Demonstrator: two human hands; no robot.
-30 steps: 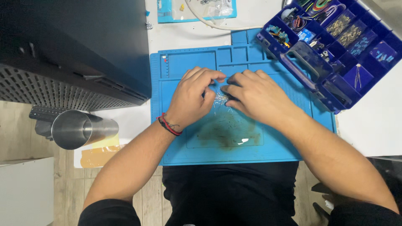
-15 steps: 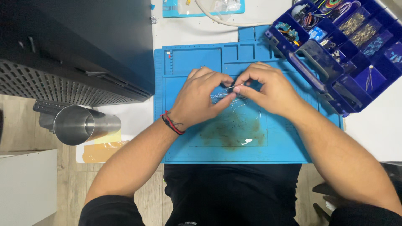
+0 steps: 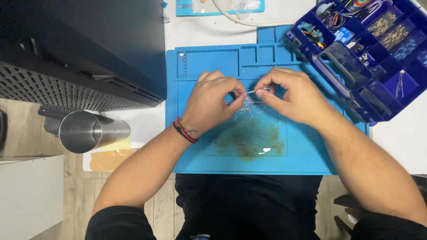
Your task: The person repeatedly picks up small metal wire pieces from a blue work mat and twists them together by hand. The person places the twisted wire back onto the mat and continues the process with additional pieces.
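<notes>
Head view. Landmark: blue work mat (image 3: 213, 151) on the white desk (image 3: 400, 142).

Left hand (image 3: 212, 106) and right hand (image 3: 291, 95) meet over the upper middle of the mat. Both are closed in a fingertip pinch on one thin metal wire (image 3: 252, 92), held level between them, left end at the left thumb and forefinger, right end in the right fingertips. The wire is lifted just above the mat, directly over a loose heap of similar small wire pieces (image 3: 253, 109) lying on the mat.

Change from half a second ago: the hands were bunched close together, fingers nearly touching over the heap; now they have drawn apart and a clear span of wire shows between them. Reading: one piece has been singled out from the heap and is being pulled straight or inspected; the rest of the heap appears undisturbed.

Below the heap, a brown stain (image 3: 249, 140) on the mat's centre. Right of the mat, touching its upper right corner, an open dark blue compartment box (image 3: 356, 89) of small parts. Left of the mat, a steel cup (image 3: 89, 131) on its side and a black perforated case (image 3: 66, 58).
</notes>
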